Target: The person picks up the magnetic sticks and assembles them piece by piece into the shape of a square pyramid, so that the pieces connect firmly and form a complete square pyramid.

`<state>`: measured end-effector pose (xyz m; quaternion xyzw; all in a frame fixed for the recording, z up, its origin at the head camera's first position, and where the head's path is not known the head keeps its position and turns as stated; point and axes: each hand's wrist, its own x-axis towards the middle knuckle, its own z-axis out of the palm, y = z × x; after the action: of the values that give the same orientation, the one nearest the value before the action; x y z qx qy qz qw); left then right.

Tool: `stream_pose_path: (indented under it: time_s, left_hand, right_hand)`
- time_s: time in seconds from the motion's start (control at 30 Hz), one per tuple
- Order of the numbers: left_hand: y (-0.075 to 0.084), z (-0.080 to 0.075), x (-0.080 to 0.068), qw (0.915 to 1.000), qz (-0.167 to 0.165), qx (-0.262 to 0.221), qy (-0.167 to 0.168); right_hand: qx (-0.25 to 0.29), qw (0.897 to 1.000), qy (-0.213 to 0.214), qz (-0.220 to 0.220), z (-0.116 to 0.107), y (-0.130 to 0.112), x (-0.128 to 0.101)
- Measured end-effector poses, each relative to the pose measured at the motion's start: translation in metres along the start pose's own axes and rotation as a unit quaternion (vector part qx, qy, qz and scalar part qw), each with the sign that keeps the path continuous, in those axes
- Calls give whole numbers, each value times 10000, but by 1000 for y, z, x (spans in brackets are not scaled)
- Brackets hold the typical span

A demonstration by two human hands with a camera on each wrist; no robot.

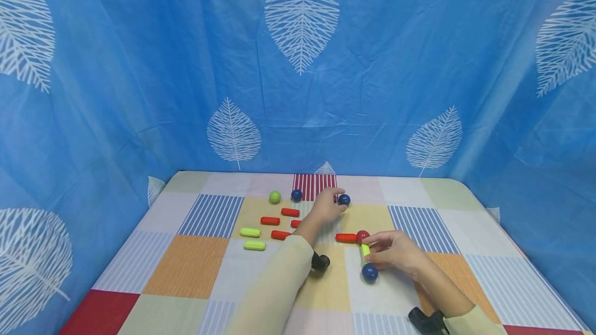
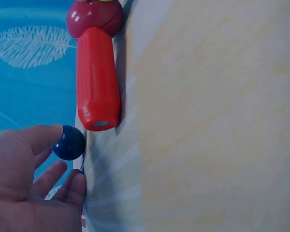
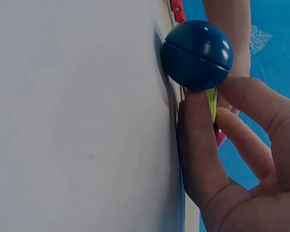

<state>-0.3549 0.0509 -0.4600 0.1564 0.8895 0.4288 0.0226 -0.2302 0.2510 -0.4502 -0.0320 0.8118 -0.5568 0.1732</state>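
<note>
At the far side of the table my left hand [image 1: 327, 206] reaches around a dark blue ball [image 1: 344, 199]. Its thumb and fingers are spread, and in the left wrist view one digit lies against or just in front of the ball [image 2: 70, 143]. My right hand [image 1: 396, 253] pinches a yellow-green rod [image 1: 365, 253] between thumb and fingers. One end of this rod meets a red ball [image 1: 362, 237], the other a blue ball [image 1: 370, 273]. A red rod [image 1: 346, 238] extends leftward from the red ball. The right wrist view shows the blue ball [image 3: 197, 54] hiding most of the yellow-green rod.
Left of my left arm lie several loose red rods [image 1: 270, 221] and two yellow-green rods [image 1: 250, 232]. A green ball [image 1: 275, 197] and another blue ball [image 1: 296, 195] sit farther back. A patchwork cloth [image 1: 186, 268] covers the table, and a blue leaf-print curtain [image 1: 372, 92] surrounds it.
</note>
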Motion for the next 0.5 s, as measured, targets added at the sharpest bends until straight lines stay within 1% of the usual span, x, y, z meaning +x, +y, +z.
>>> stream_pose_path:
  time_s: [0.1, 0.27, 0.37, 0.5]
  left_hand:
    - [1, 2, 2, 9999, -94, -63, 19]
    - [3, 6, 4, 9988, -266, -397, 102]
    - [1, 9, 4, 9973, -405, -574, 227]
    - [-2, 12, 4, 9956, -446, -729, 375]
  right_hand:
    - [-45, 10000, 10, -5, -1, 0, -1]
    - [-90, 10000, 19, 22, -2, 0, -2]
    - [-151, 9999, 19, 62, -2, -1, -3]
    - [-278, 9996, 50, 92, -1, -2, -2]
